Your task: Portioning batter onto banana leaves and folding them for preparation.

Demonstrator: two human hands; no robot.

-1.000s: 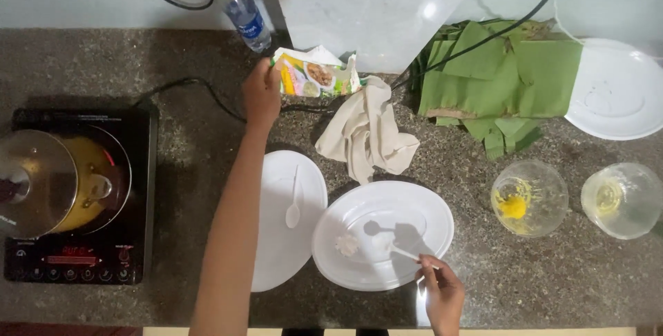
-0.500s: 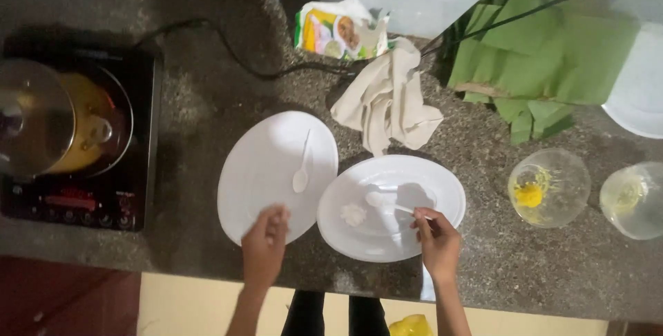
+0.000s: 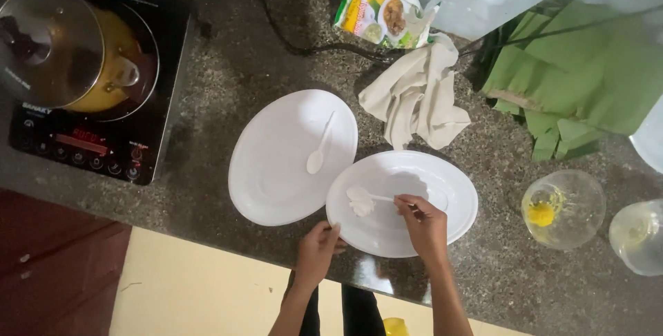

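My right hand [image 3: 423, 223] pinches the handle of a white plastic spoon [image 3: 360, 198] whose bowl rests on a white lump in the right-hand white plate [image 3: 442, 177]. At that plate's near-left rim my left hand [image 3: 318, 247] grips the edge. A second white plate [image 3: 273, 170] lies to the left, partly under the first, with another white spoon [image 3: 320, 149] lying in it.
An induction cooker [image 3: 90, 142] with a lidded pot [image 3: 62, 49] of yellow food stands at the left. A beige cloth [image 3: 418, 98], a food packet [image 3: 380, 15] and green folded leaves [image 3: 580, 80] lie behind. Two glass bowls [image 3: 563, 208] [image 3: 639, 236] sit at the right; the counter edge is near.
My left hand came back from the food packet to the near rim of the right plate. My right hand has stayed on the spoon in that plate. The view has shifted closer.
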